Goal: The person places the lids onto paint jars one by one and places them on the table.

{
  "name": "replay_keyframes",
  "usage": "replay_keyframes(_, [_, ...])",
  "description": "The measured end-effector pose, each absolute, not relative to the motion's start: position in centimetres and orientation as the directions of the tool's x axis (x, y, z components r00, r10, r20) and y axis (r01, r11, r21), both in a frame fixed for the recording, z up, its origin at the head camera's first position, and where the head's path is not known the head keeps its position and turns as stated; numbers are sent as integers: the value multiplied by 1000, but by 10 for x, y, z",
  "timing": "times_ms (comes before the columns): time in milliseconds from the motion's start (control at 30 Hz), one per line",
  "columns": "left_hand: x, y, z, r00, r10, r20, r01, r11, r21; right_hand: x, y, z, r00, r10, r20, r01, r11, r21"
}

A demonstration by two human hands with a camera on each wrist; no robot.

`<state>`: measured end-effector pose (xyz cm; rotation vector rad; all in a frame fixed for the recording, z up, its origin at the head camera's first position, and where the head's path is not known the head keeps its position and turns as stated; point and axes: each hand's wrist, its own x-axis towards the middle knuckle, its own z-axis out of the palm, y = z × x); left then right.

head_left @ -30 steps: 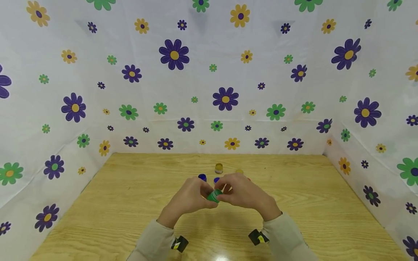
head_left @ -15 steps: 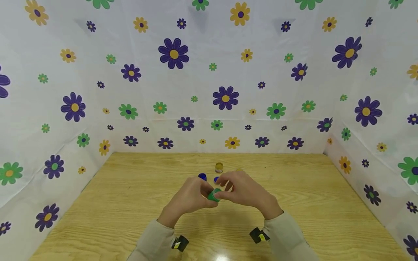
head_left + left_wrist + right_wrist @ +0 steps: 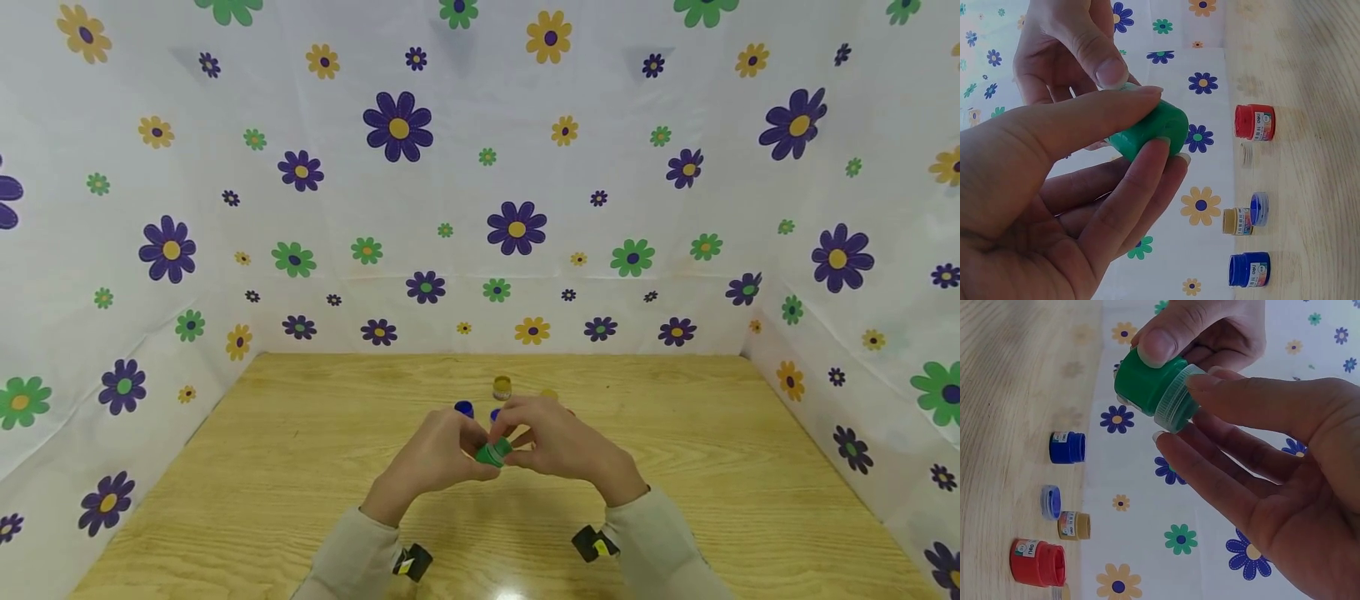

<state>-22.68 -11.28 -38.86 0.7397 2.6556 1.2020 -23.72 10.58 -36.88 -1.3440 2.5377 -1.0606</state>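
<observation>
My left hand (image 3: 435, 450) grips a small green paint jar (image 3: 1144, 381), with the thumb on one side and fingers on the other. The jar is tilted in the air above the table, its lid end toward my right hand (image 3: 558, 442). A clear ridged lid (image 3: 1175, 400) sits on the jar's mouth. My right thumb and fingertips pinch this lid at its edge. In the left wrist view the green jar's base faces the camera, and the lid is mostly hidden behind the left thumb.
Beyond the hands on the wooden table (image 3: 300, 467) stand an uncapped blue jar (image 3: 1249, 270), a yellow jar (image 3: 502, 387) and a red jar (image 3: 1255, 122). A blue-stained lid (image 3: 1050, 502) and a yellowish lid (image 3: 550, 394) lie among them. Flowered cloth (image 3: 465, 183) walls the table.
My right fingers shift their hold around the lid: the thumb has drawn back and the index fingertip has come down onto it. The left hand keeps the green jar in nearly the same spot.
</observation>
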Motion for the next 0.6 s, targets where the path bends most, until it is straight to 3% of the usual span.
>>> replay_keyframes(600, [-226, -111, -390, -868, 490, 78, 380, 558, 738, -239, 107, -373, -647, -733, 209, -666, 410, -623])
